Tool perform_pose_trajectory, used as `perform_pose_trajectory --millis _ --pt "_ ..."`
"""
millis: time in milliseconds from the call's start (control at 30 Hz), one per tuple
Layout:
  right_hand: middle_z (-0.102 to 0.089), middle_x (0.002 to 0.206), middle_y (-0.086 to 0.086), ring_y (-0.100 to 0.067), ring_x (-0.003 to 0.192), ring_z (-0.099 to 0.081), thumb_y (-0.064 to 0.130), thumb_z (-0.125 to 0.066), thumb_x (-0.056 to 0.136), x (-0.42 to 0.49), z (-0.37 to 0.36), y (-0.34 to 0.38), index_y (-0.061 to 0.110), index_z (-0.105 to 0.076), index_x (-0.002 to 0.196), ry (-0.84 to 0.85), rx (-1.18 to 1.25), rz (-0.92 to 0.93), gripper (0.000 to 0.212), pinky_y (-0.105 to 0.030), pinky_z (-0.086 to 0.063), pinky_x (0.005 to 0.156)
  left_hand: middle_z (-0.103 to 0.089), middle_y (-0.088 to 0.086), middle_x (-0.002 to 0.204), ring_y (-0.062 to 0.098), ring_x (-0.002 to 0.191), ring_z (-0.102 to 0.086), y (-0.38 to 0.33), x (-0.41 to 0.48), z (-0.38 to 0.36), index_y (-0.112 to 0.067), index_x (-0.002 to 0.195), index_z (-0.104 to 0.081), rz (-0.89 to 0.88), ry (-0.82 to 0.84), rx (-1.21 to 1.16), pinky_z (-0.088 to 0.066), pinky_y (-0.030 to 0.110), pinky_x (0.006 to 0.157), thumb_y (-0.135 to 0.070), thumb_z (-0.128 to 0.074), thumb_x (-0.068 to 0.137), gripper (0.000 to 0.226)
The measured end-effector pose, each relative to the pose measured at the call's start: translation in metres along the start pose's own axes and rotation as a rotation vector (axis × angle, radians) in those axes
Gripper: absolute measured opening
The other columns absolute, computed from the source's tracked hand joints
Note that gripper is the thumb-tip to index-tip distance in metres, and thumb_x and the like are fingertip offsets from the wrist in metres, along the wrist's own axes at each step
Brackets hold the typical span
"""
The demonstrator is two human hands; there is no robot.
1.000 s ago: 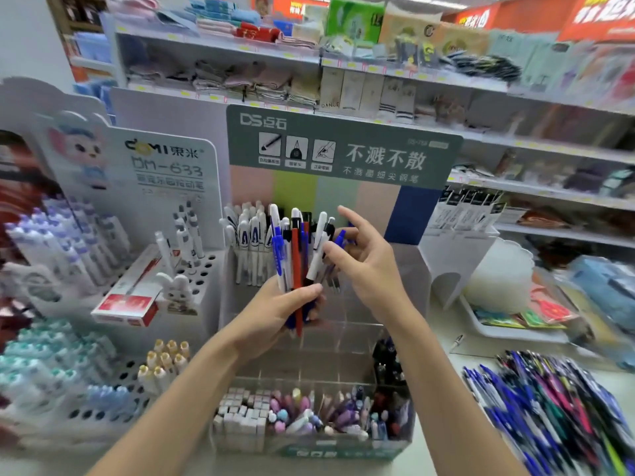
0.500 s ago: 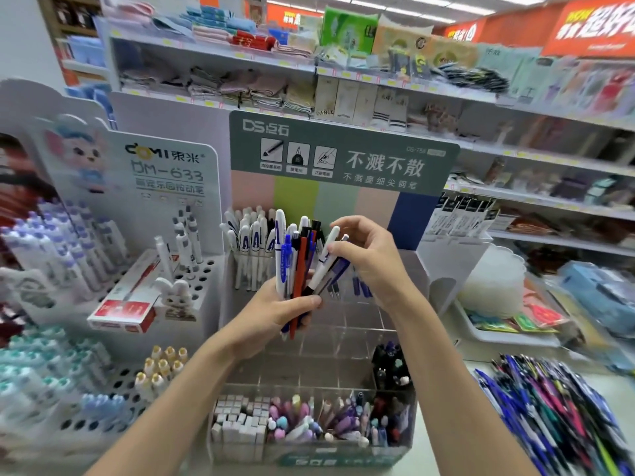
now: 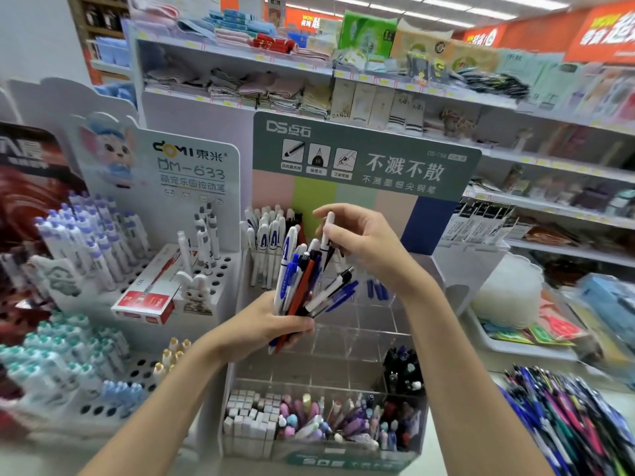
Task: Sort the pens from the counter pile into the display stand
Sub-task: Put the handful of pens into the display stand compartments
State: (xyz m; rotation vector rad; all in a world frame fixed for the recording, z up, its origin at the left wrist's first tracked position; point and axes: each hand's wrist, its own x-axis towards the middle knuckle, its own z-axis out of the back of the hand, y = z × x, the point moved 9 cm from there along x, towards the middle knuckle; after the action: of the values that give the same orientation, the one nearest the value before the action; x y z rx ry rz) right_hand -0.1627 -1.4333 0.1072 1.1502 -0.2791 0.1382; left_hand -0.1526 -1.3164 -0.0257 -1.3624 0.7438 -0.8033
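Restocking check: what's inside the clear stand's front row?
White blocks at left, pastel pen tops mid-row, darker pens at right. Their tips are covered by the crowding and green label.

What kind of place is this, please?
Most likely the stationery corner of a retail shop: branded pen display stands fill the foreground, stocked, price-tagged shelves run behind them, and orange promotional signs hang overhead.

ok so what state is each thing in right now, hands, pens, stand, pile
left hand, grips the bundle
bundle, upright, fanned out, over the stand
right hand, pinches the white pen
white pen, upright, lower end at the bundle's top
stand, white pens in back left cell, front row filled
pile, loose on the counter, right
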Motion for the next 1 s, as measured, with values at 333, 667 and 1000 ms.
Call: perform_pose_trajectory --millis 333,667,1000 --pt "-0.070 0.094 -0.011 -0.020 0.088 -0.070 0.003 -0.069 0.088 0.005 -0.008 0.008 0.009 -0.058 0.099 0.035 -0.069 0.005 0.017 -0.029 -0.057 0.079 -0.058 0.007 0.069 0.021 0.061 -0.051 -0.003 -0.008 0.011 -0.003 0.091 -0.060 -0.015 -0.058 0.008 -0.041 0.026 0.052 -0.012 -0.069 0.090 0.014" --pt "-0.063 0.091 -0.005 -0.024 0.083 -0.066 0.018 -0.067 0.092 0.010 -0.031 0.000 0.021 -0.051 0.113 -0.018 -0.127 0.013 0.026 -0.043 -0.059 0.078 -0.054 0.009 0.069 0.015 0.056 -0.050 -0.004 -0.019 0.027 -0.004 0.091 -0.057 0.020 -0.100 -0.037 -0.040 0.022 0.048 -0.010 -0.063 0.094 0.009" --pt "-0.056 0.098 -0.011 -0.015 0.087 -0.062 0.006 -0.054 0.097 0.022 0.033 0.029 0.017 -0.043 0.123 -0.539 0.047 0.242 0.030 -0.030 -0.055 0.080 -0.059 0.009 0.069 0.017 0.061 -0.054 0.005 -0.047 0.076 0.000 0.092 -0.066 0.009 -0.368 -0.075 -0.046 0.023 0.057 -0.015 -0.062 0.094 0.016"
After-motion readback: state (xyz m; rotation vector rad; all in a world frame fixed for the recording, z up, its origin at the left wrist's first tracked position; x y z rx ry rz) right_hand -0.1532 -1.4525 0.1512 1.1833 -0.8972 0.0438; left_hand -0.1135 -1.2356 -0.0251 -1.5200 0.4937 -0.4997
